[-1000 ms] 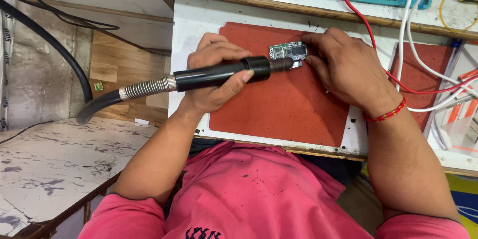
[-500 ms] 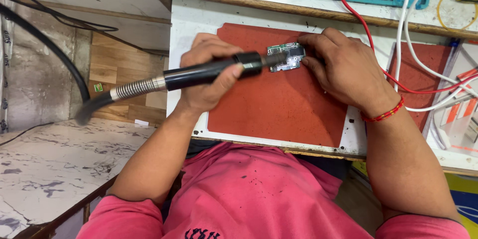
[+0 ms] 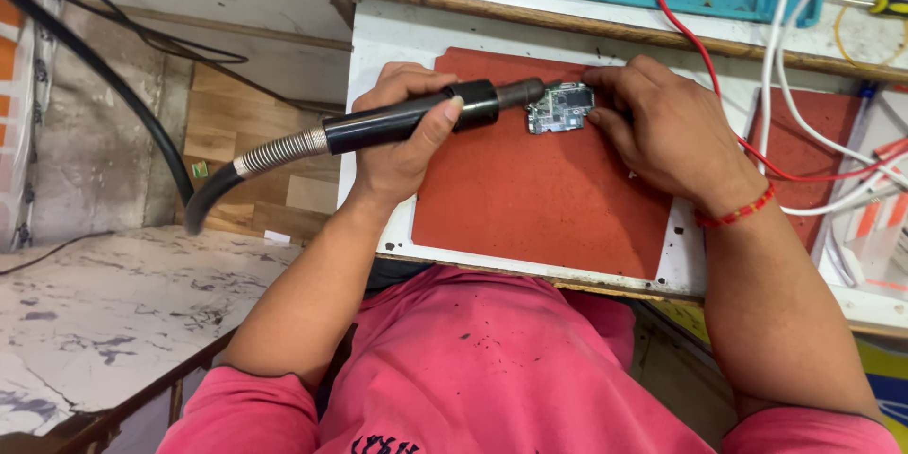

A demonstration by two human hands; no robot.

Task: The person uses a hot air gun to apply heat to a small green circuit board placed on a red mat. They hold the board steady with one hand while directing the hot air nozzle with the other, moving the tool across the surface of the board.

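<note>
left hand (image 3: 402, 137): closed around the black hot-air handpiece (image 3: 407, 118), its metal nozzle over the left end of the circuit board (image 3: 560, 108).
right hand (image 3: 667, 128): fingertips pinching the board's right edge, pinning it flat; nothing else held.
board: on the red mat (image 3: 539, 189), upper middle, between both hands.
hose (image 3: 203, 194): hangs off the bench's left side.
risk: fingertips sit near the nozzle and could likely get scorched; a loosened pinch might let the board slide.
risk, cables: red wire (image 3: 700, 57) and white cables (image 3: 804, 123) lie just beside the right wrist and could snag.

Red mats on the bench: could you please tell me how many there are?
2: the large red mat under the circuit board and both hands; a second red mat at right, partly hidden by cables.
</note>
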